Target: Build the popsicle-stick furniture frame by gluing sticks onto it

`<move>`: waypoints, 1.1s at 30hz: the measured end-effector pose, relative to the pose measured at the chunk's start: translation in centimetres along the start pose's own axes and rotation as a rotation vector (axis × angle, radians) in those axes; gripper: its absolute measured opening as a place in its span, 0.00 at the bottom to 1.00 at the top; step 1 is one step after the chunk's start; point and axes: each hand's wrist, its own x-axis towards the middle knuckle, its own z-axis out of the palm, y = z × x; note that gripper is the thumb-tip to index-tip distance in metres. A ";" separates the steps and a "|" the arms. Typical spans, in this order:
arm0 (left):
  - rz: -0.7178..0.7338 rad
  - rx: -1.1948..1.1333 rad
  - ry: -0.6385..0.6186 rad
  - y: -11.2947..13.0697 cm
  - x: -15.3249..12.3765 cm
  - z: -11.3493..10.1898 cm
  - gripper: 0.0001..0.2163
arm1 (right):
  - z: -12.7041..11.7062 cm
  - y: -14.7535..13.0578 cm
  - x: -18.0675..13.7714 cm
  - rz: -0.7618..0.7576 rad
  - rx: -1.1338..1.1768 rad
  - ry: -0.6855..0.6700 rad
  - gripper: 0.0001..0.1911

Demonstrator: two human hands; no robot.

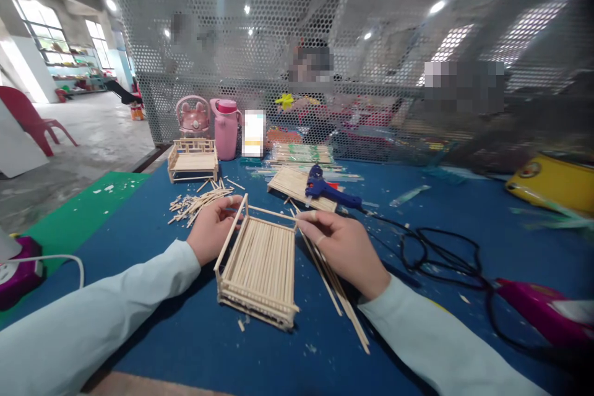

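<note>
A miniature bench of thin wooden sticks (262,253) rests on the blue tabletop in front of me, with upright posts and a rail along its left side. My left hand (213,229) is closed on its far left corner, the fingertips partly hidden behind the post. A thin wooden stick (271,213) spans the far edge above the slatted seat. At its right end, my right hand (341,241) pinches it between thumb and fingers. Long loose sticks (336,291) lie beneath and beside my right hand.
A finished-looking small bench (193,161), short stick pieces (199,203) and a pink bottle (226,130) stand or lie behind. A blue glue gun (331,190) rests on a slatted panel (290,182); its black cable (440,253) coils rightward. Perforated metal screen (371,74) closes off the back.
</note>
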 end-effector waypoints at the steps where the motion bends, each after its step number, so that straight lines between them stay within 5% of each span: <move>1: -0.014 -0.008 0.012 0.0 0.0 0.0 0.18 | 0.0 0.0 -0.1 -0.013 -0.010 -0.006 0.11; 8: 0.033 0.043 0.136 -0.2 -0.1 -0.3 0.15 | -0.1 0.6 -0.4 0.013 -0.014 -0.071 0.24; 11: 0.082 0.104 0.199 -0.1 0.0 -0.6 0.09 | -0.1 0.9 -0.3 0.058 0.059 0.029 0.15; 13: 0.092 0.157 0.161 0.0 0.1 -0.7 0.10 | -0.2 0.8 -0.2 0.064 0.081 0.071 0.06; 20: 0.056 0.252 0.016 -0.9 0.3 -1.2 0.13 | -0.7 0.4 -0.3 0.066 0.016 -0.009 0.18; 23: 0.117 0.299 0.020 -1.4 0.4 -1.4 0.11 | -0.4 0.8 -0.3 0.055 0.041 0.021 0.11; 33: 0.356 0.432 -0.026 -0.9 -0.7 -0.7 0.11 | 0.0 0.3 -0.4 0.117 0.065 0.030 0.14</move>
